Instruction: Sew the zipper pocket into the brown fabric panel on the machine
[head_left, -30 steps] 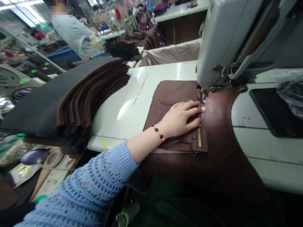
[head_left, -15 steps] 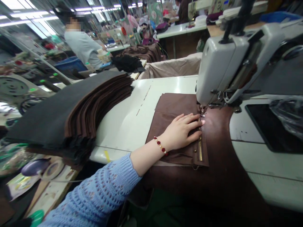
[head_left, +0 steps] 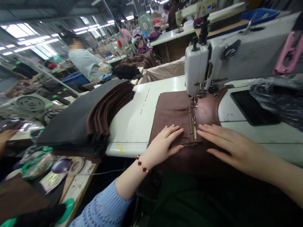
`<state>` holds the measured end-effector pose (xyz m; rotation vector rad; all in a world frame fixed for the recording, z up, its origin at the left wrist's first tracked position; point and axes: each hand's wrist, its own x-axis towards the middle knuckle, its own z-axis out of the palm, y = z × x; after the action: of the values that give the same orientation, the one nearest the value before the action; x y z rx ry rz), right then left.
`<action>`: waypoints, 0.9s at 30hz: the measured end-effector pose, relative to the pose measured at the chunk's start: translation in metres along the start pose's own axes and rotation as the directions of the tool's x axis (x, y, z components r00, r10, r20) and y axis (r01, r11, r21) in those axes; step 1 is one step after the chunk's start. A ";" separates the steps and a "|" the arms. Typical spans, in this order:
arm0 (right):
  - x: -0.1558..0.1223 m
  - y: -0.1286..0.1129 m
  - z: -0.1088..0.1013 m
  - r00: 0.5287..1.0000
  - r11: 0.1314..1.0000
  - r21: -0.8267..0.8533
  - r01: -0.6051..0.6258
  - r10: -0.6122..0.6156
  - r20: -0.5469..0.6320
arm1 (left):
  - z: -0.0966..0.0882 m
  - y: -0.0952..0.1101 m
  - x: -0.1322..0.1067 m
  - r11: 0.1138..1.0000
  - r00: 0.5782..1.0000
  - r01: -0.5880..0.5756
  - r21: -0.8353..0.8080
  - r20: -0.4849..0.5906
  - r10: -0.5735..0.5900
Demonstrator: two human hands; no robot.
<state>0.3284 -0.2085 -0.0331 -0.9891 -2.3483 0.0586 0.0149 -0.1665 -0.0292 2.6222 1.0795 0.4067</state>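
Note:
My left hand (head_left: 164, 143) lies flat on a brown fabric panel (head_left: 169, 115), fingers stretched out left of a brass zipper (head_left: 194, 124). On the zipper's other side, my right hand (head_left: 224, 145) rests with straight fingers, its tips beside the panel's edge and over a larger brown piece (head_left: 209, 107) underneath. The zipper's upper end meets the presser foot (head_left: 194, 102) of a white sewing machine (head_left: 197, 69). Both hands are open and grip nothing. Small brass studs sit along the zipper's left side.
A thick stack of dark curved pieces (head_left: 94, 116) stands on the left of the white table (head_left: 132, 126). A black phone (head_left: 253, 107) and a clear plastic bag (head_left: 281, 97) lie at right. Tape (head_left: 77, 165) sits lower left. Another person (head_left: 84, 63) works beyond.
My right hand has come into view from the right onto the brown fabric. My left hand has drawn back toward me, away from the presser foot. The camera view has shifted.

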 end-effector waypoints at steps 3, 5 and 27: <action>0.028 0.004 0.024 0.995 0.998 -0.007 0.057 -0.056 0.084 | 0.004 0.002 -0.004 1.000 0.998 0.002 0.014 -0.062 -0.001; 0.041 0.008 0.028 0.997 0.999 0.030 0.011 -0.013 0.072 | 0.004 0.004 -0.007 0.999 0.989 0.032 -0.008 -0.141 -0.033; 0.099 -0.119 0.093 0.922 0.938 -0.206 -0.279 0.322 0.215 | -0.071 -0.019 -0.009 0.961 0.967 0.252 0.116 -0.073 -0.245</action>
<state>0.1477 -0.2124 -0.0308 -1.5026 -2.4292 0.1054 -0.0292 -0.1497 0.0278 2.5464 1.4774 0.3711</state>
